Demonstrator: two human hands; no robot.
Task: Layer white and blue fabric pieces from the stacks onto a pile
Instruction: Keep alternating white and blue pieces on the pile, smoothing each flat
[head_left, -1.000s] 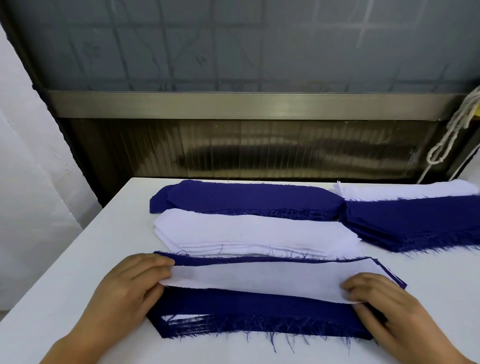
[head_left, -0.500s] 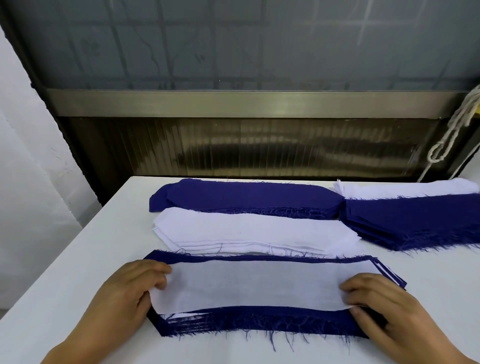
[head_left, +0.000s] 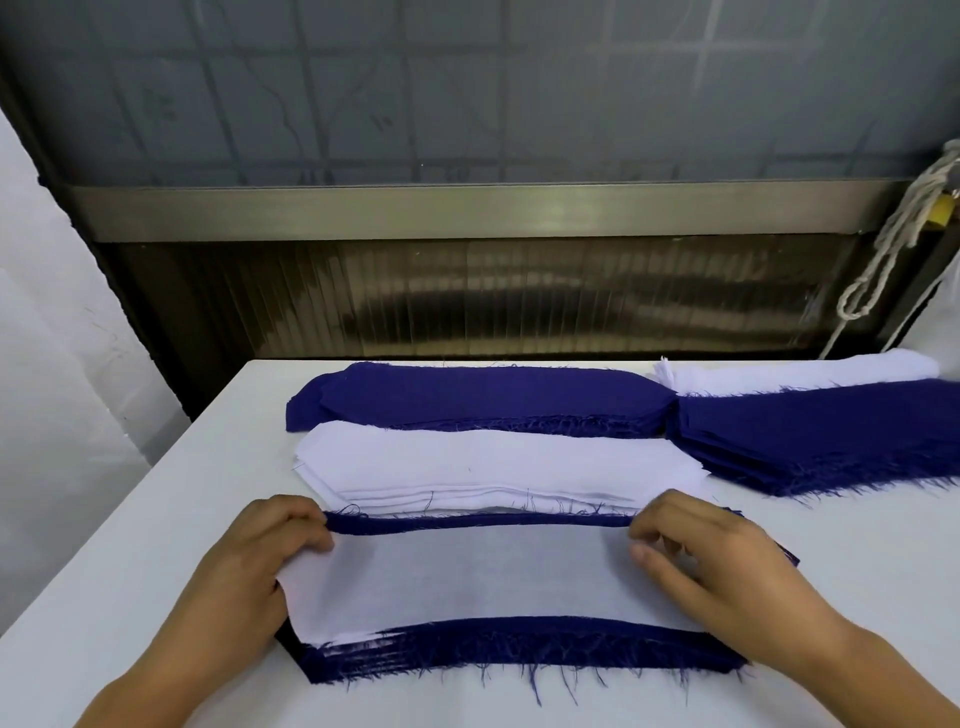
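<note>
We see a white table (head_left: 857, 597) by a dark window (head_left: 467, 93) with a metal sill (head_left: 467, 210). A rope (head_left: 883, 254) hangs at the right. The pile (head_left: 519, 652) sits at the table's near edge. Our left hand (head_left: 244, 582) and right hand (head_left: 722, 566) pinch the ends of its top white piece (head_left: 467, 577) with curled fingers. A white stack (head_left: 483, 462) and a blue stack (head_left: 478, 395) lie behind, toward the far edge.

text: none legible | labels: none | brands: none | numbers: none | signs: none | padlock (head_left: 578, 210) at right edge: surface too small to read
</note>
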